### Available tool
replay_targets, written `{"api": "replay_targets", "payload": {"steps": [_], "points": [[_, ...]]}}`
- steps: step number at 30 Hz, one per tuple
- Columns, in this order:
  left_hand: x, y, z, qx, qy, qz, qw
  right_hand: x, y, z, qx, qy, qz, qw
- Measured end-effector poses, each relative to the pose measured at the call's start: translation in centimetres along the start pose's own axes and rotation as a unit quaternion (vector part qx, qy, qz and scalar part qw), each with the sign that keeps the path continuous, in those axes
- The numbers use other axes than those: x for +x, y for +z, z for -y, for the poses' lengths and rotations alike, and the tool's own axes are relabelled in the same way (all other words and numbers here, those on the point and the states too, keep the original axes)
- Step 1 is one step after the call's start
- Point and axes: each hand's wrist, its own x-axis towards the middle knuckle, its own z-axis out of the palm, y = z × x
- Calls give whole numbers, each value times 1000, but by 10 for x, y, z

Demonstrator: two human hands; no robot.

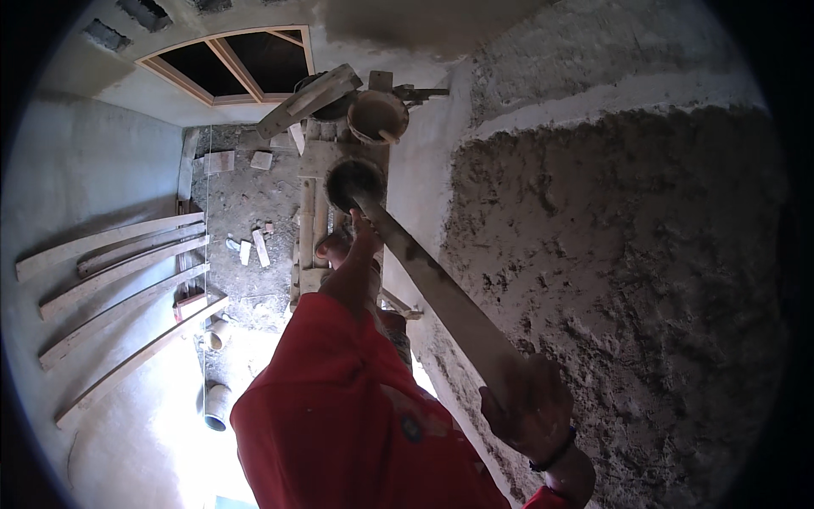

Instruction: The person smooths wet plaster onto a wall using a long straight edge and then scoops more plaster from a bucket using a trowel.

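A long straightedge board (445, 297), smeared with dark mortar, slanted across in front of the person, held at both ends. The right hand (534, 403) had its fingers and thumb clamped across the near end; the left hand (363, 229) closed on the far end, though exactly how those fingers wrapped could not be told. Right of the board, the plastered wall (610, 254) looked covered over a broad area but rough and pitted, so evening out seemed largely undone there; above that, a paler band (619, 97) appeared smoother. Just past the board's far end sat a black bucket (343, 182), with a mortar-stained basin (373, 109) beyond; loose planks (119, 242) leaned well to its left.
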Motion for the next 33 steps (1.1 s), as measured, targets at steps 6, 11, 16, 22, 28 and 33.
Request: {"api": "replay_targets", "payload": {"steps": [6,11,16,22,28,33], "points": [[-2,-1,-6,110,41,54,992,32,-21,1,-55,0,-78,995],[1,17,6,309,242,142,909,50,-30,-5,-34,19,-119,992],[-240,189,36,570,497,328,566,61,-34,-15,-13,59,-145,988],[-291,212,32,676,455,348,463,76,-47,-7,-24,62,-113,991],[-70,83,4,742,638,114,171,84,-49,1,7,101,-72,992],[77,-5,-64,866,489,62,86,88,-55,1,3,104,-36,994]]}}
